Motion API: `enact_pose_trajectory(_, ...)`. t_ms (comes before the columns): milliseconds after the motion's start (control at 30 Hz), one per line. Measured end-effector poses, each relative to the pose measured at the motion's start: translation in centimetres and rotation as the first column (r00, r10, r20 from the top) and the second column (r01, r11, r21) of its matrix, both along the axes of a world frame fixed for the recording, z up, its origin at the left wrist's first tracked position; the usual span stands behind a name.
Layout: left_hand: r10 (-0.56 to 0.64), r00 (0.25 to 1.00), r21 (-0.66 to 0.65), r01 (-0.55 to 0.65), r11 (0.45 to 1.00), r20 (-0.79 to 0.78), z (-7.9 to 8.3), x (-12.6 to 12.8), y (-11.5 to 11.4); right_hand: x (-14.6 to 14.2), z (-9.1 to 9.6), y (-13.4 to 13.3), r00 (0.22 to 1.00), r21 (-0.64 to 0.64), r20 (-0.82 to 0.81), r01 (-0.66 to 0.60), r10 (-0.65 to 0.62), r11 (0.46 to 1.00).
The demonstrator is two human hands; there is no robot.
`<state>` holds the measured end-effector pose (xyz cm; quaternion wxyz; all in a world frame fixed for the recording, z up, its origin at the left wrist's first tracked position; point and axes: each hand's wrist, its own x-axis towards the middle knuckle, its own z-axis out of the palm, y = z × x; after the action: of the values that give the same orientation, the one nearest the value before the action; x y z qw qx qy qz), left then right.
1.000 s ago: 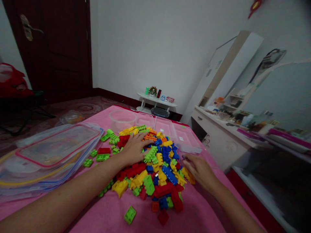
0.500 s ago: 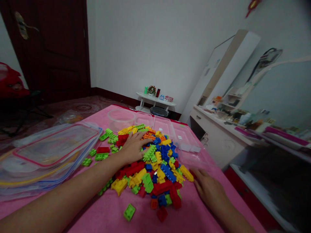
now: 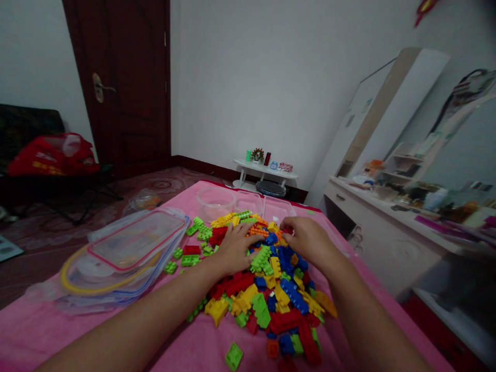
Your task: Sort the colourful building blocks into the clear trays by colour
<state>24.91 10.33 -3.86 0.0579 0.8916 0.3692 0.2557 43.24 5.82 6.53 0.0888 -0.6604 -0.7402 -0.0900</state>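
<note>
A heap of plastic building blocks (image 3: 277, 279) in red, blue, yellow, green and orange lies spread on the pink cloth. My left hand (image 3: 235, 249) rests palm down on the heap's upper left part, its fingers apart among the blocks. At the far right of the heap is my right hand (image 3: 308, 237), its fingers bent down and closed round a red building block (image 3: 287, 230), which is mostly hidden by them. Near the front edge of the heap, a loose green block (image 3: 234, 356) lies by itself.
Clear containers stand behind the heap, among them a round tub (image 3: 216, 204) and a rectangular box (image 3: 278, 207). A stack of clear lids (image 3: 135, 240) with coloured rims lies to the left. A white dresser (image 3: 372, 214) stands to the right.
My right hand has moved from the heap's right side to its far right part and closed its fingers there. My left hand stays on the heap. The view has turned left.
</note>
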Motion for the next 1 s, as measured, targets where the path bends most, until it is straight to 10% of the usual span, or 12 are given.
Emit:
enact_pose_trajectory(300,0.025,1.000,0.024,-0.025,0.999,-0.001,0.1,-0.1,-0.4,0.7,-3.2,1.7,0.988,0.078,-0.146,-0.032,0.043,0.996)
enact_pose_trajectory(667,0.018,0.986,-0.073,-0.006,0.997,0.166,4.3,-1.6,0.4,5.7,-3.4,2.7,0.989,-0.028,-0.126,0.075,-0.078,0.997)
enact_pose_trajectory(1000,-0.300,0.953,-0.040,0.301,0.953,0.031,4.9,-0.7,-2.1,2.7,-6.5,3.8,0.992,0.013,-0.057,-0.108,0.108,0.994)
